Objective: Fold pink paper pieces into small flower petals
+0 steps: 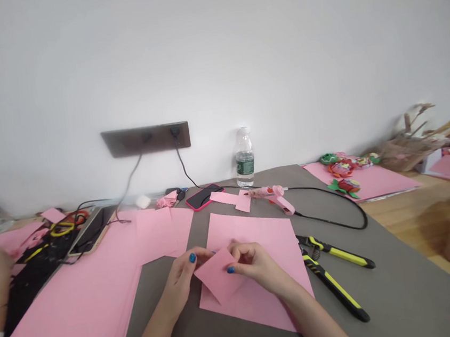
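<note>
Left hand (182,280) and right hand (255,267) are held together, pinching a pink paper square (216,275); a plastic water bottle (244,158) is seen well beyond them.

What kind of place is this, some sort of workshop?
Probably a paper-craft workroom: sheets of pink paper cover a grey table, a pink hot glue gun lies among them, and paper flowers sit on a sheet beyond.
</note>
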`<state>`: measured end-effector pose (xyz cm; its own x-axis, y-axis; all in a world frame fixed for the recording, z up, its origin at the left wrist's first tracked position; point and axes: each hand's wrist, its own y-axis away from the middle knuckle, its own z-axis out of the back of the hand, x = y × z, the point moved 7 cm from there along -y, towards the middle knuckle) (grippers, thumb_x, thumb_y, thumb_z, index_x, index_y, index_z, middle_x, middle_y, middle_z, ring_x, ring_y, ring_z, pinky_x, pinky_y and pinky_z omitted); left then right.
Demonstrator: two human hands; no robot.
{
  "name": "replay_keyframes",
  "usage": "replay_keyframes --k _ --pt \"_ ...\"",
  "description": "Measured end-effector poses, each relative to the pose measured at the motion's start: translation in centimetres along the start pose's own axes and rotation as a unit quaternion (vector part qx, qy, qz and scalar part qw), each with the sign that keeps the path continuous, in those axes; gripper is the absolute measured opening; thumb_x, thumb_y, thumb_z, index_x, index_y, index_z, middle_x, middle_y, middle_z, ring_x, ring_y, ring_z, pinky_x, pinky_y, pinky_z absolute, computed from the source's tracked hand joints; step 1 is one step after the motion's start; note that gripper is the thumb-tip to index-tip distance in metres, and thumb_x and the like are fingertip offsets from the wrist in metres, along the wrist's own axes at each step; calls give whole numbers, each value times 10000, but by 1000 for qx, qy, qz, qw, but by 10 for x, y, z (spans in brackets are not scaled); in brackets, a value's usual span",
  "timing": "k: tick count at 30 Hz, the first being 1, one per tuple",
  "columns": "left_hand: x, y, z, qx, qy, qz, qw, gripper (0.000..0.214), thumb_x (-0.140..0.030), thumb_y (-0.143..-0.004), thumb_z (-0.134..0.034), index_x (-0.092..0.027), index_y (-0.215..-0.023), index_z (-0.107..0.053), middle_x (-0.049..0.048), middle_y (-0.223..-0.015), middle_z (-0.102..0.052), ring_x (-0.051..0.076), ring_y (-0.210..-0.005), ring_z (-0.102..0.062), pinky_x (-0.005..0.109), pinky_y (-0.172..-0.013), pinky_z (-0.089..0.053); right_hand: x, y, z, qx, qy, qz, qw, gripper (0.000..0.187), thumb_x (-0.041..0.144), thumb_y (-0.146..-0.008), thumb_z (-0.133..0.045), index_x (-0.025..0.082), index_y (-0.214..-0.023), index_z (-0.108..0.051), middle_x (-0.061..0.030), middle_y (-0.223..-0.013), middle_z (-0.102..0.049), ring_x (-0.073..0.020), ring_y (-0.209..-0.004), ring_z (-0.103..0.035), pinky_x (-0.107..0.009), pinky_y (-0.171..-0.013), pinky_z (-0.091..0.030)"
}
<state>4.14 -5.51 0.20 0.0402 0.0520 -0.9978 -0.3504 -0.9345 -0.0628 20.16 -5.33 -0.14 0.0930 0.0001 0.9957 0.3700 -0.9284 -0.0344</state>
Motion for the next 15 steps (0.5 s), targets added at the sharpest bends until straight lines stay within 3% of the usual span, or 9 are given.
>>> replay_keyframes --k 2,4,5,8,10,12,13,15 --pt "-3 2 -8 60 13 0 998 581 -644 -923 -401 -194 -1157 -684 119 -1164 -680 283 -1053 -599 357 -915 -454 4 0 -3 21 51 2 998 388 422 -756 -773 210 -539 -531 36 -669 -597 -171 -715 -575 -495 -1101 -228" --pt "-8 4 -16 118 34 4 992 633 -665 -907 -411 -205 -1293 -610 133 -1315 -609 318 -1163 -552 392 -986 -421 6 0 -6 41 81 -5 996 384 456 -739 -777 215 -529 -565 52 -635 -612 -176 -721 -605 -525 -1169 -27" --pt "-10 5 -20 139 35 5 990 626 -650 -901 -445 -207 -1319 -591 134 -1341 -592 322 -1174 -546 395 -992 -416 6 -1 -7 51 86 -10 995 383 468 -728 -782 214 -528 -578 55 -629 -620 -179 -729 -617 -530 -1173 11" --pt "-17 6 -25 162 11 7 987 504 -535 -912 -532 -211 -1288 -617 121 -1295 -626 297 -1103 -581 359 -930 -441 7 0 -10 82 102 -21 991 378 460 -735 -779 204 -529 -592 73 -591 -611 -156 -681 -620 -509 -1186 18" --pt "-18 6 -25 152 11 19 988 434 -486 -935 -517 -206 -1239 -651 113 -1245 -657 280 -1055 -606 327 -859 -462 7 0 -11 86 113 -19 990 358 450 -762 -760 206 -549 -607 86 -576 -593 -140 -643 -614 -489 -1192 19" --pt "-12 5 -21 119 24 41 992 406 -465 -953 -490 -200 -1198 -674 109 -1231 -669 277 -1056 -615 316 -842 -472 7 0 -11 81 108 -17 991 329 447 -787 -738 213 -585 -625 68 -625 -628 -171 -737 -660 -489 -1190 20" --pt "-9 4 -17 88 32 48 994 397 -462 -952 -493 -199 -1180 -683 105 -1233 -672 280 -1080 -611 317 -861 -473 6 0 -10 72 95 -15 993 305 445 -793 -733 217 -615 -635 45 -687 -665 -202 -840 -679 -496 -1186 -20" --pt "0 2 -7 18 48 55 997 393 -470 -938 -513 -196 -1155 -692 100 -1238 -676 292 -1140 -591 328 -919 -466 3 0 -8 40 56 -9 998 241 437 -795 -733 223 -713 -659 -11 -841 -713 -253 -1003 -663 -494 -1131 -225"
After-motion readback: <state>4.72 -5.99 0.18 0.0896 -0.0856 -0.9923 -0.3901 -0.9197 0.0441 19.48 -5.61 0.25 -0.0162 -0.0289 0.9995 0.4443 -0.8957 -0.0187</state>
